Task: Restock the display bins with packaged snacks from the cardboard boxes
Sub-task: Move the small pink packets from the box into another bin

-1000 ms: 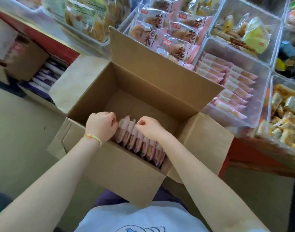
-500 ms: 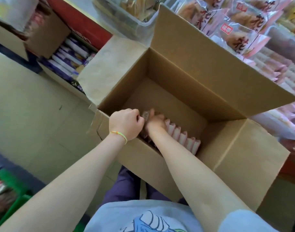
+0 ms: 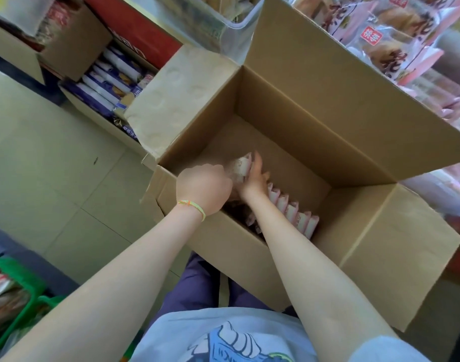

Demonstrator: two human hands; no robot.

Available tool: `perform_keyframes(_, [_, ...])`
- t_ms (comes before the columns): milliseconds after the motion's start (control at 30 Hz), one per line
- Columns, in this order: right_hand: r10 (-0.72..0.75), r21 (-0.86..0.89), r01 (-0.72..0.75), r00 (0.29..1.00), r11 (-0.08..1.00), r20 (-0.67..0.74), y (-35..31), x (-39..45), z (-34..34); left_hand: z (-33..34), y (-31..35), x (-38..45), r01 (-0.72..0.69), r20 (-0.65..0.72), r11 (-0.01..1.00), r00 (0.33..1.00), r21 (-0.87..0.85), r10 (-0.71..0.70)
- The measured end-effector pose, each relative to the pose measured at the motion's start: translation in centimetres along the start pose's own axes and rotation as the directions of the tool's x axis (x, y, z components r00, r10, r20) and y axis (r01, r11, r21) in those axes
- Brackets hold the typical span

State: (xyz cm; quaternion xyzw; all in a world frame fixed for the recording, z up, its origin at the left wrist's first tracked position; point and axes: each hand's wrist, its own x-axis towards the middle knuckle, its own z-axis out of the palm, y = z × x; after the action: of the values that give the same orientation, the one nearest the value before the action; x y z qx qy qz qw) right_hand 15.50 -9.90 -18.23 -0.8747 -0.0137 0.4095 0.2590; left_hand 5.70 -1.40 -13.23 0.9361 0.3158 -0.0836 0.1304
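A: Centre of the frame, open brown cardboard box (image 3: 297,142), all four flaps folded outward; where are the hands?

B: Both inside the box, at its near-left corner; left hand (image 3: 204,188), thin yellow-green band at the wrist, fingers curled under, knuckles up; it sits against a bunch of pink-and-white wrapped snack packets (image 3: 240,167); whether the fingers actually clamp the packets, cannot tell, they are hidden beneath the hand.

A: And the right hand (image 3: 255,178)?

B: Fingers straight and pressed flat along the far side of the same bunch; packets sit between the two hands, blurred.

A: Remaining stock in the box?

B: A row of upright pink-edged packets (image 3: 293,214) along the near wall, right of the right wrist; rest of the box floor bare cardboard.

A: Display side?

B: Upper right of the frame, large clear-and-pink pastry bags with a red label (image 3: 396,30) beyond the far flap; clear plastic bin (image 3: 231,27) at top centre, contents unclear.

A: Left side?

B: Upper left, a second cardboard box holding purple-and-white packs (image 3: 111,82); lower left, a green plastic basket (image 3: 19,304); pale tiled floor (image 3: 48,165) between.
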Motion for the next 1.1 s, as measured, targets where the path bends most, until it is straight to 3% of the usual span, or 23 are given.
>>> perform_keyframes(133, [-0.066, 0.192, 0.058, 0.997, 0.980, 0.034, 1.6, -0.8, -3.1, -0.4, 0.1, 0.1, 0.062, 0.050, 0.998, 0.997, -0.005, -0.061])
perform_keyframes(233, [-0.115, 0.372, 0.069, 0.988, 0.926, 0.102, 2.4, -2.6, -6.7, -2.1, 1.1, 0.7, 0.228, 0.199, 0.952, 0.962, -0.205, -0.188])
perform_keyframes(300, [-0.143, 0.457, 0.061, 0.979, 0.887, 0.146, 2.7, -4.2, -9.2, -3.0, 2.4, 1.3, 0.418, 0.373, 0.763, 0.894, -0.492, -0.249])
perform_keyframes(333, [-0.156, 0.498, 0.057, 0.975, 0.865, 0.160, 2.7, -5.2, -10.4, -3.6, 3.3, 1.4, 0.517, 0.486, 0.597, 0.843, -0.613, -0.231])
perform_keyframes(400, [-0.231, 0.572, 0.096, 0.958, 0.815, 0.168, 3.3, -7.1, -13.2, -4.8, 5.5, 1.1, 0.632, 0.649, 0.291, 0.759, -0.718, -0.048])
perform_keyframes(500, [-0.383, 0.698, 0.154, 0.906, 0.699, 0.183, 4.7, -9.8, -16.9, -6.6, 9.9, -0.1, 0.598, 0.574, 0.019, 0.759, -0.801, 0.309])
perform_keyframes(600, [-0.335, 0.831, 0.096, 0.935, 0.547, 0.112, 6.2, -11.1, -19.7, -7.4, 14.4, -1.1, 0.559, 0.466, -0.134, 0.783, -0.819, 0.412])
perform_keyframes(667, [-0.280, 0.843, 0.084, 0.956, 0.531, 0.082, 7.3, -11.6, -21.8, -7.3, 16.8, -1.6, 0.574, 0.460, -0.163, 0.770, -0.803, 0.442])
perform_keyframes(733, [-0.247, 0.810, 0.079, 0.966, 0.582, 0.083, 8.9, -12.3, -24.3, -6.5, 19.0, -2.1, 0.616, 0.489, -0.163, 0.736, -0.770, 0.468])
perform_keyframes(933, [-0.281, 0.794, 0.186, 0.959, 0.579, -0.019, 14.5, -12.4, -30.2, -3.6, 25.0, -2.1, 0.728, 0.519, -0.203, 0.628, -0.654, 0.580])
perform_keyframes(1000, [-0.266, 0.840, 0.177, 0.963, 0.513, -0.040, 16.1, -12.0, -32.7, -2.8, 26.5, -1.9, 0.723, 0.543, -0.178, 0.636, -0.667, 0.549])
perform_keyframes(1100, [-0.211, 0.961, 0.091, 0.977, 0.262, -0.035, 17.8, -11.1, -36.7, -2.2, 28.2, -1.6, 0.717, 0.597, -0.166, 0.667, -0.677, 0.446])
